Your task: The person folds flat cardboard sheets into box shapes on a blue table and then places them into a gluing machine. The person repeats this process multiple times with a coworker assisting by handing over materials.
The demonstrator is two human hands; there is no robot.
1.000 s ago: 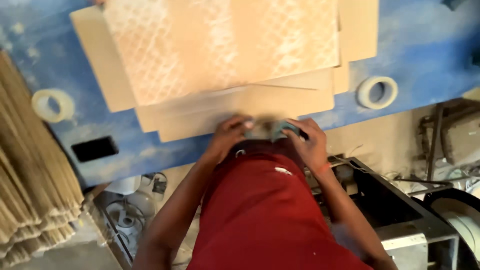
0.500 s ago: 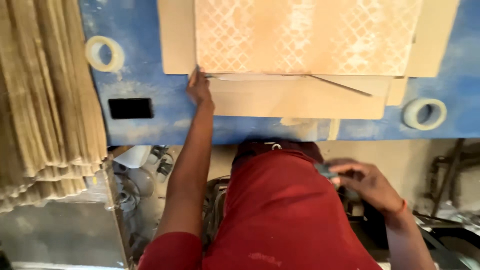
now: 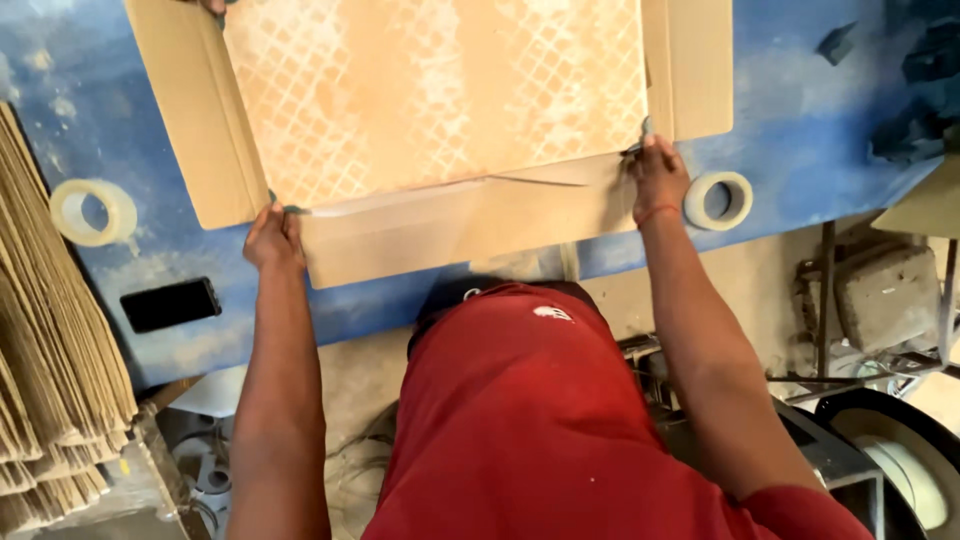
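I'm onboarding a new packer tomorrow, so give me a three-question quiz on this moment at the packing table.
1. True or false: both hands rest at the near corners of the patterned tile.
2. Which lies nearest the right hand? A) the black phone B) a tape roll C) the cardboard stack
3. Fill in: the tile lies on flat, unfolded ____.

Key
1. True: the left hand is at the near left corner and the right hand at the near right corner of the patterned tile.
2. B: a tape roll sits just beside it; the black phone and the cardboard stack are off to the left.
3. Cardboard: the cardboard sheet on the blue table.
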